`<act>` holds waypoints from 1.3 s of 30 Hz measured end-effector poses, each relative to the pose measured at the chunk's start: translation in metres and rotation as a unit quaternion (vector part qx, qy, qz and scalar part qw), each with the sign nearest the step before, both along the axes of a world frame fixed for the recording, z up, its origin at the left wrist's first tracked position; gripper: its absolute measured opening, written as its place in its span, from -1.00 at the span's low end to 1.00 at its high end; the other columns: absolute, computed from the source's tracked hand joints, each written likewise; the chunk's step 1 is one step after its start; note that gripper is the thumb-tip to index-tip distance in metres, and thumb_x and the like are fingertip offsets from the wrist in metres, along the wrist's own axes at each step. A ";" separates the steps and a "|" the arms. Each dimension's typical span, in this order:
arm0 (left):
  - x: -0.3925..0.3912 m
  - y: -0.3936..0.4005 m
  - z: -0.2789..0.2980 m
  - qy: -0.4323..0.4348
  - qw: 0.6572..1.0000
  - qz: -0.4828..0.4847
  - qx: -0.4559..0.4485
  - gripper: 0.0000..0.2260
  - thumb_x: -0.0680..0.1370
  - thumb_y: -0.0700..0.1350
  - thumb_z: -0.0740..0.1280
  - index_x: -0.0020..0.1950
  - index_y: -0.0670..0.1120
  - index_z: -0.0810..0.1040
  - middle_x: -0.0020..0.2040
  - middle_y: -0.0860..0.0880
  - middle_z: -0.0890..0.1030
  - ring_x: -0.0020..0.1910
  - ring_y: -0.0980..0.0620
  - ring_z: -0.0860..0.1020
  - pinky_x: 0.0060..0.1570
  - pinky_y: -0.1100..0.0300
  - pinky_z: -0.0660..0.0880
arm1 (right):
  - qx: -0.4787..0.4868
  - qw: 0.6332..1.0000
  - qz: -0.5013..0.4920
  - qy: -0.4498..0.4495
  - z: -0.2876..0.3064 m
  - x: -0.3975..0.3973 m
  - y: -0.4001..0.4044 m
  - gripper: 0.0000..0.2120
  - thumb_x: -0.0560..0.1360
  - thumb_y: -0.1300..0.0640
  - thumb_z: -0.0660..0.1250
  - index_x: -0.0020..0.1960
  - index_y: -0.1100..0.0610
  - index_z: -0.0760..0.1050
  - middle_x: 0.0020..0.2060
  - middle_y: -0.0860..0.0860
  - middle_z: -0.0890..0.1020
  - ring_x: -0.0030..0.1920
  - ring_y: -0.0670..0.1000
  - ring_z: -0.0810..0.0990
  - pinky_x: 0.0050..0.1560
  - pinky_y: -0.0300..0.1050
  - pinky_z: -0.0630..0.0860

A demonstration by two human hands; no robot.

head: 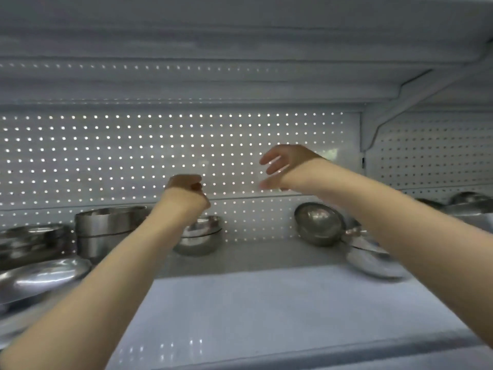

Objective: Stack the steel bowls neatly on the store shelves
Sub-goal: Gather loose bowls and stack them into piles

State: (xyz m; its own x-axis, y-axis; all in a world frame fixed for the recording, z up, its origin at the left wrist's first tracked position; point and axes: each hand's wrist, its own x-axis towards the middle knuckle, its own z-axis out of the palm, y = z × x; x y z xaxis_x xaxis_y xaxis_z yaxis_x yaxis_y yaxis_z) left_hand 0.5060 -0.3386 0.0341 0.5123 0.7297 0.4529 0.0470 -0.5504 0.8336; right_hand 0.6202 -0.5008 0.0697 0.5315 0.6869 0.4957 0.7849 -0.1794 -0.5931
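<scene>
Soft, blurry picture; light glows through pegboard point(173, 145).

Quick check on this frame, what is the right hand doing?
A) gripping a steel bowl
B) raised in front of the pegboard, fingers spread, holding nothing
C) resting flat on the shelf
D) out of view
B: the right hand is up in front of the pegboard back panel with fingers spread and nothing in it, well above the tilted bowl leaning at the back of the shelf.
</scene>
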 end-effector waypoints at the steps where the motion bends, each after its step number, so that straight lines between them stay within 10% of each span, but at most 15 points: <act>1: 0.003 -0.018 -0.003 -0.013 0.999 -0.046 -0.024 -0.72 0.47 -0.38 0.32 0.08 -0.07 0.53 -0.08 -0.06 0.56 -0.04 -0.03 0.51 -0.19 0.26 0.36 | 0.002 1.000 0.001 -0.009 0.005 0.001 -0.023 -0.67 0.32 0.09 0.54 0.04 -0.02 0.53 -0.12 -0.09 0.63 -0.21 -0.03 0.59 -0.11 -0.19 0.54; 15: 0.111 -0.146 -0.067 0.244 0.946 -0.214 0.022 -0.62 0.41 -0.24 0.36 0.22 -0.23 0.46 0.18 -0.18 0.54 0.21 -0.14 0.50 0.20 0.11 0.45 | -0.348 0.908 -0.123 -0.198 -0.037 0.050 -0.157 -0.79 0.35 -0.01 0.43 -0.03 -0.17 0.54 -0.24 -0.21 0.56 -0.22 -0.19 0.52 -0.20 -0.25 0.46; 25: 0.127 -0.147 -0.063 0.217 0.934 -0.273 -0.081 -0.72 0.39 -0.39 0.36 0.05 -0.22 0.45 0.05 -0.15 0.58 0.02 -0.02 0.57 0.02 0.25 0.56 | -0.278 0.914 -0.155 -0.252 -0.064 0.061 -0.157 -0.94 0.47 0.08 0.35 -0.07 -0.04 0.57 -0.15 -0.05 0.56 -0.13 0.00 0.51 -0.18 -0.20 0.33; 39: 0.129 -0.141 -0.087 0.166 0.937 -0.295 -0.090 -0.55 0.33 -0.41 0.43 0.20 -0.31 0.47 -0.03 -0.13 0.57 0.08 -0.09 0.54 0.29 -0.01 0.44 | -0.198 0.929 -0.167 -0.266 -0.085 0.059 -0.159 -0.86 0.49 0.13 0.30 -0.23 -0.03 0.48 -0.25 -0.07 0.55 -0.19 -0.02 0.46 -0.34 -0.33 0.25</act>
State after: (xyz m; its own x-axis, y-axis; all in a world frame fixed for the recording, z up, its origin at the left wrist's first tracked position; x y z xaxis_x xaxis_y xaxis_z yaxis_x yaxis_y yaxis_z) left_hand 0.6353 -0.4794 -0.0526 0.9413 0.3246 0.0929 0.0530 -0.4138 0.9088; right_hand 0.6790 -0.6597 -0.0157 0.4999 0.7128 0.4919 0.8097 -0.5863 0.0268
